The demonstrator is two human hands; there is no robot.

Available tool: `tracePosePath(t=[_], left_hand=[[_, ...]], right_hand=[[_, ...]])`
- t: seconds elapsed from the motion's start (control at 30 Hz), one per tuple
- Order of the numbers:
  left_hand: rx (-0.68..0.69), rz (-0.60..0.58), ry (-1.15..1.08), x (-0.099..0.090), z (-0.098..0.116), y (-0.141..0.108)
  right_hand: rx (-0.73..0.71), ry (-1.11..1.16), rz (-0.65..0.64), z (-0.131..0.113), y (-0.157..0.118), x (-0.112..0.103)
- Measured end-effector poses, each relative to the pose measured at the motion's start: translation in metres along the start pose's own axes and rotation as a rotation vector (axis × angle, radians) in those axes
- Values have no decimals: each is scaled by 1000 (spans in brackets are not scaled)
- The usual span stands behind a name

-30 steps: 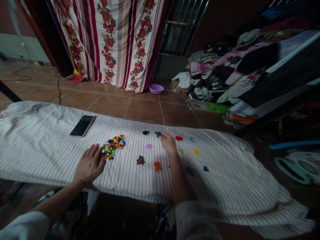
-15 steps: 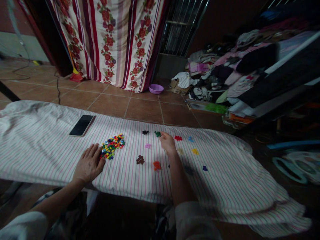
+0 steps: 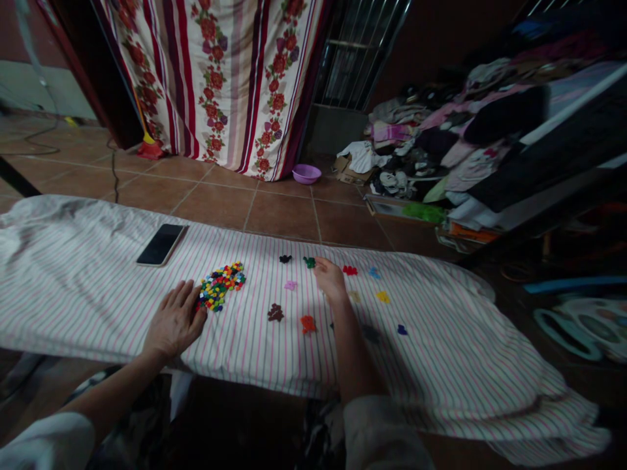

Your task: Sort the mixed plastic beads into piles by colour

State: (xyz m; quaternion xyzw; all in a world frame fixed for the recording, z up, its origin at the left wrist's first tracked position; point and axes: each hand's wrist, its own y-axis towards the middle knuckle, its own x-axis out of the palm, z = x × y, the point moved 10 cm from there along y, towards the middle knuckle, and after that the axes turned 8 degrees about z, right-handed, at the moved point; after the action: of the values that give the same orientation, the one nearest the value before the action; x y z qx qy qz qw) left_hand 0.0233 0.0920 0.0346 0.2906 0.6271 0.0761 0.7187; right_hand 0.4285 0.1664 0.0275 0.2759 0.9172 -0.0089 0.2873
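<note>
My left hand [image 3: 175, 320] lies flat with its fingers spread on the striped cloth, touching the near left edge of a heap of mixed coloured pieces [image 3: 221, 286]. My right hand [image 3: 329, 277] has its fingertips together at the right side of a small green cluster [image 3: 309, 262]; whether a piece is between them is too small to tell. Around it lie small clusters: black [image 3: 285, 259], pink [image 3: 290, 285], brown [image 3: 275, 313], orange [image 3: 307, 324], red [image 3: 349, 269], light blue [image 3: 374, 273], yellow [image 3: 383, 297], beige [image 3: 354, 296] and dark blue [image 3: 401, 329]. My right forearm partly hides another dark cluster.
A phone [image 3: 160, 245] lies on the cloth [image 3: 98, 274] left of the heap. Beyond the cloth's far edge, a purple basin [image 3: 306, 173] stands on the tiled floor by a flowered curtain [image 3: 220, 85]. Clothes [image 3: 392, 130] are piled at the back right.
</note>
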Motion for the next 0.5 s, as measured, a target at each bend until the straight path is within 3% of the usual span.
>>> tracePosePath(t=[0.5], left_hand=[[12, -6, 36, -1, 1, 0]], right_hand=[[12, 16, -12, 3, 1, 1]])
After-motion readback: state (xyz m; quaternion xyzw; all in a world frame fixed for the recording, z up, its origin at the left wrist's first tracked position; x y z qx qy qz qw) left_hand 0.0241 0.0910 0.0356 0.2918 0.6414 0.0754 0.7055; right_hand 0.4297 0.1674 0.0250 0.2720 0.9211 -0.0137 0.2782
